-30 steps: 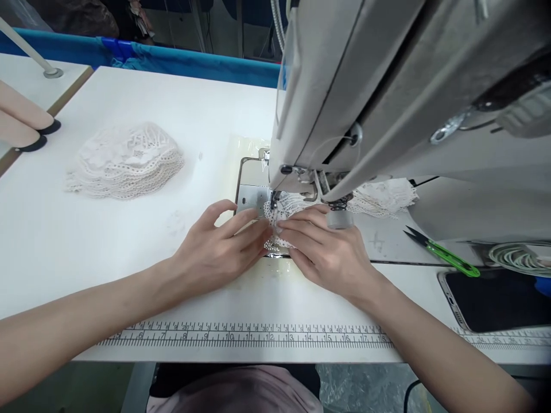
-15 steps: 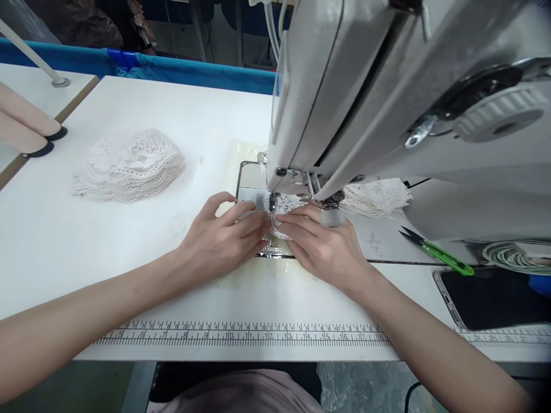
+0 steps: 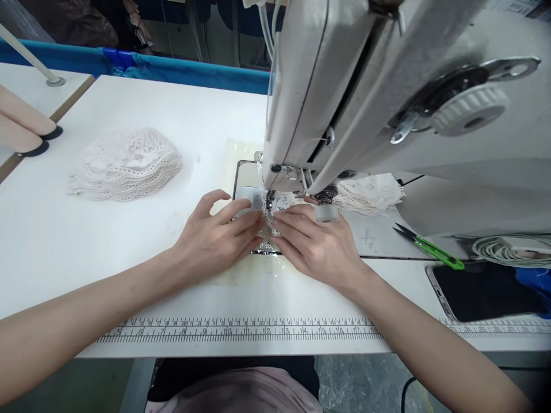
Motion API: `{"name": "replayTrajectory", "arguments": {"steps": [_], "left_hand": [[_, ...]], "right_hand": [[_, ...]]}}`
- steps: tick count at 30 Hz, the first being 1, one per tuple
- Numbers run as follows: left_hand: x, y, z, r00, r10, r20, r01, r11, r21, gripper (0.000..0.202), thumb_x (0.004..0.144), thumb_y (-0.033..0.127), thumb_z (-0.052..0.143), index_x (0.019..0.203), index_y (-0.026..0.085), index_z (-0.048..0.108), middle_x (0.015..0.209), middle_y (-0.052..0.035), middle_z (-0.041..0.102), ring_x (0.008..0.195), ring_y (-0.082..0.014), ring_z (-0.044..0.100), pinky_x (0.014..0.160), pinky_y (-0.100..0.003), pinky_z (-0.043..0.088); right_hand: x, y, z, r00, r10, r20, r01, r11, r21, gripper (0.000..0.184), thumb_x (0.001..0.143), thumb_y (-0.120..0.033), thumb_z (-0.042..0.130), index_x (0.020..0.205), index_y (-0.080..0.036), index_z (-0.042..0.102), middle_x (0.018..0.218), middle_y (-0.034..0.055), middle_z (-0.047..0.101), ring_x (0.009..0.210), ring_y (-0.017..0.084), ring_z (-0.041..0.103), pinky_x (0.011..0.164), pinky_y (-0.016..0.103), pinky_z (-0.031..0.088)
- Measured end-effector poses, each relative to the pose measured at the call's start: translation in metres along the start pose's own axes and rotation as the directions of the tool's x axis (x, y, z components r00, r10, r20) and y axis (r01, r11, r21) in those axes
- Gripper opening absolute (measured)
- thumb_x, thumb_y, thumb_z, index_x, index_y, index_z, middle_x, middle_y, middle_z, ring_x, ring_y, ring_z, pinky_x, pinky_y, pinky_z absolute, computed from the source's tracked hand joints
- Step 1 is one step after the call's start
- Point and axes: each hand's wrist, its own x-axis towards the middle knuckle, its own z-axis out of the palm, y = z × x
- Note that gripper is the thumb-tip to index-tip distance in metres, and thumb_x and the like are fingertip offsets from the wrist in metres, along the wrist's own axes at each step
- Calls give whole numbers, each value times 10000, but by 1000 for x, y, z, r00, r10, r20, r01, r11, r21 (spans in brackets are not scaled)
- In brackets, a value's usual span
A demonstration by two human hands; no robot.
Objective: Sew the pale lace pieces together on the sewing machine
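Note:
A small white lace piece (image 3: 280, 199) lies under the presser foot (image 3: 270, 201) of a sewing machine (image 3: 301, 103). My left hand (image 3: 221, 235) is at the lace's left edge, its fingertips gathered on the border and its index finger arched up. From the right, my right hand (image 3: 318, 244) presses the lace with its fingers together, partly behind the machine's needle-bar end. Both sets of fingertips almost meet just in front of the foot. The fingers hide part of the lace, and the needle point is too small to make out.
A stack of lace pieces (image 3: 129, 166) lies on the left of the white table. More lace (image 3: 370, 194) rests behind the machine head. Green thread snips (image 3: 430, 246), a phone (image 3: 486, 292) and a coiled cord (image 3: 512, 250) lie right. A printed ruler (image 3: 267, 331) runs along the front edge.
The lace has shifted slightly under the foot, with less of it showing between my hands. My right fingers have moved a little toward the front left. The whole view has shifted slightly.

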Motion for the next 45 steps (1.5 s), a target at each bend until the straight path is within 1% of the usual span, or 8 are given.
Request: {"name": "replayTrajectory", "arguments": {"steps": [9, 13, 17, 26, 32, 40, 43, 45], "left_hand": [[1, -3, 2, 999, -36, 36, 37, 998, -41, 122, 946, 223, 563, 986, 220, 679, 1058, 17, 752, 971, -180, 656, 877, -406, 375], [1, -5, 4, 998, -46, 33, 48, 997, -56, 124, 943, 224, 567, 998, 214, 678, 1057, 10, 752, 973, -188, 654, 879, -410, 372], [2, -7, 6, 998, -60, 35, 62, 996, -67, 130, 949, 234, 562, 1016, 231, 674, 1066, 28, 751, 978, -188, 651, 882, -406, 367], [4, -10, 11, 994, -98, 43, 101, 990, -95, 122, 936, 231, 581, 996, 237, 687, 1075, 31, 749, 992, -199, 652, 884, -418, 358], [4, -13, 13, 990, -127, 68, 134, 985, -109, 147, 943, 224, 562, 1016, 235, 689, 1102, 13, 744, 1009, -226, 659, 890, -441, 360], [4, -14, 14, 988, -134, 76, 141, 985, -97, 156, 943, 221, 555, 1017, 232, 692, 1114, 4, 741, 1035, -237, 649, 897, -457, 363], [3, -14, 13, 988, -134, 72, 140, 987, -82, 151, 942, 225, 561, 1025, 229, 687, 1116, 7, 740, 1036, -230, 646, 901, -448, 364], [3, -11, 12, 992, -121, 39, 123, 991, -54, 145, 946, 230, 561, 1023, 229, 684, 1084, 14, 749, 990, -213, 652, 885, -428, 372]], "right_hand": [[1, 0, 0, 1000, -12, 3, 12, 998, -56, 220, 943, -260, 572, 1081, -160, 712, 1053, 5, 761, 919, 188, 658, 868, 387, 469], [1, 1, 2, 1000, -8, 5, 8, 998, -69, 233, 946, -258, 564, 1097, -149, 705, 1033, 11, 764, 918, 191, 659, 865, 388, 470], [1, 3, 2, 1000, 8, 27, -6, 997, -70, 244, 946, -253, 556, 1118, -158, 700, 1041, 24, 762, 954, 208, 654, 845, 395, 476], [1, 3, 5, 996, 44, 74, -37, 995, -95, 273, 958, -267, 528, 1139, -162, 703, 904, 62, 776, 946, 236, 654, 882, 429, 474], [3, 4, 7, 996, 53, 67, -47, 995, -89, 290, 969, -286, 508, 1140, -149, 699, 921, 70, 773, 952, 231, 649, 895, 424, 482], [1, 3, 7, 993, 63, 102, -55, 995, -87, 311, 967, -293, 506, 1175, -147, 684, 939, 80, 769, 959, 238, 639, 886, 429, 486], [2, 4, 6, 995, 51, 86, -42, 994, -105, 315, 968, -307, 506, 1168, -143, 684, 950, 82, 765, 970, 243, 635, 929, 449, 463], [3, 6, 6, 997, 57, 56, -50, 992, -117, 300, 969, -298, 503, 1156, -151, 686, 980, 78, 759, 964, 237, 633, 977, 461, 434]]}}
